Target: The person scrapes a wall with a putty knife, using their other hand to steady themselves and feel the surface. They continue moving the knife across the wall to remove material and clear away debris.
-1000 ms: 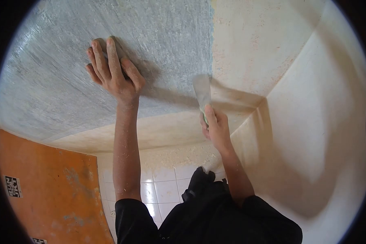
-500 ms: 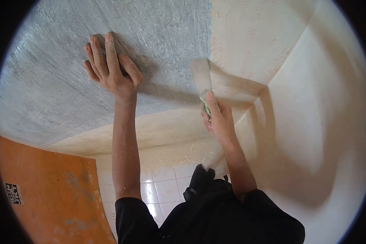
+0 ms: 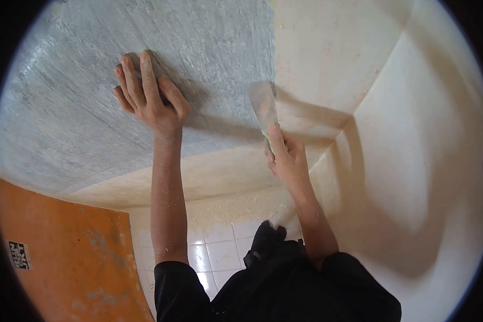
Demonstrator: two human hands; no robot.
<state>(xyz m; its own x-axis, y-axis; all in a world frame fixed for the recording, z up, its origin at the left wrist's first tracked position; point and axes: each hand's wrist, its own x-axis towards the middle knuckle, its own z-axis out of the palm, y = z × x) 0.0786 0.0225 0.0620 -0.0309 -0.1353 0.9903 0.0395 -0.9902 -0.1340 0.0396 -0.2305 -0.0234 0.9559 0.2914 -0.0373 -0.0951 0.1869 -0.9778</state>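
Note:
My right hand [image 3: 288, 158] grips a scraper [image 3: 263, 102] by its light green handle, thumb laid along it. The wide metal blade points up against the wall, at the border between a grey scraped area [image 3: 214, 48] and cream paint [image 3: 322, 48]. My left hand [image 3: 158, 107] rests on the grey area further left, fingers spread and thumb out to the side. Dark shadow fills the gap beneath its palm. Dust and small pale flakes cling to both forearms.
An inner corner leads to a white wall [image 3: 397, 134] on the right. At lower left is an orange surface [image 3: 75, 252] bearing a black-and-white sticker [image 3: 20, 255]. Pale scrapings [image 3: 231, 212] lie along the foot of the wall, beside white floor tiles [image 3: 222, 255].
The scraper blade has shifted slightly down and left, and its face now looks darker. My left hand sits slightly lower in view, and the whole view has shifted a little.

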